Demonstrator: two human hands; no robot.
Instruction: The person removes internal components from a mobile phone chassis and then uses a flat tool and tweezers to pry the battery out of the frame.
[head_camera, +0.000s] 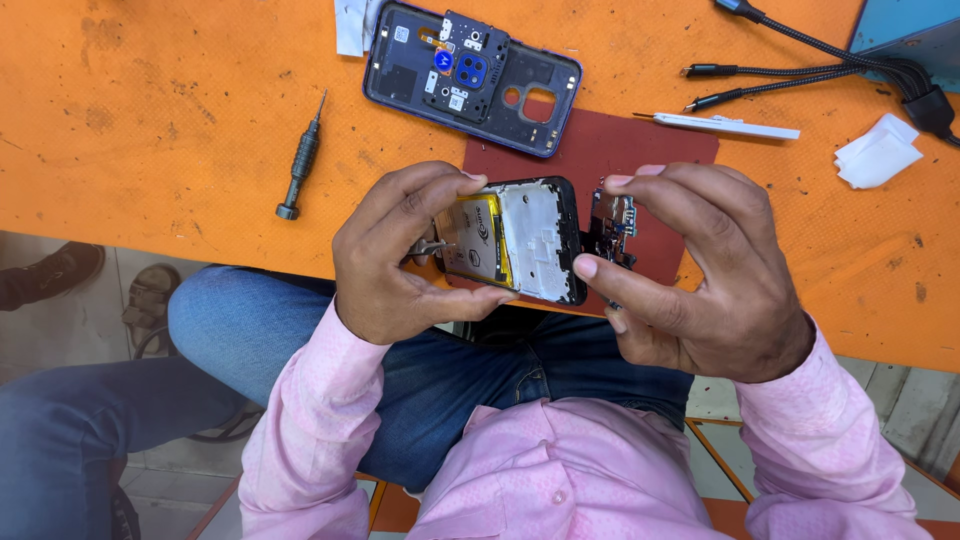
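Holding an opened phone (515, 240) above the bench (150, 110) edge, the left hand (400, 255) clamped its battery end, tweezers tucked in the grip; the right hand (700, 270) pinched the small board end. Disassembly seemed underway; freeing that board called for gentle prying. Farther off lay the back cover (470, 75) and screwdriver (302, 160).

An opened black phone (520, 240), yellow battery and white frame exposed, lies level above the table edge.
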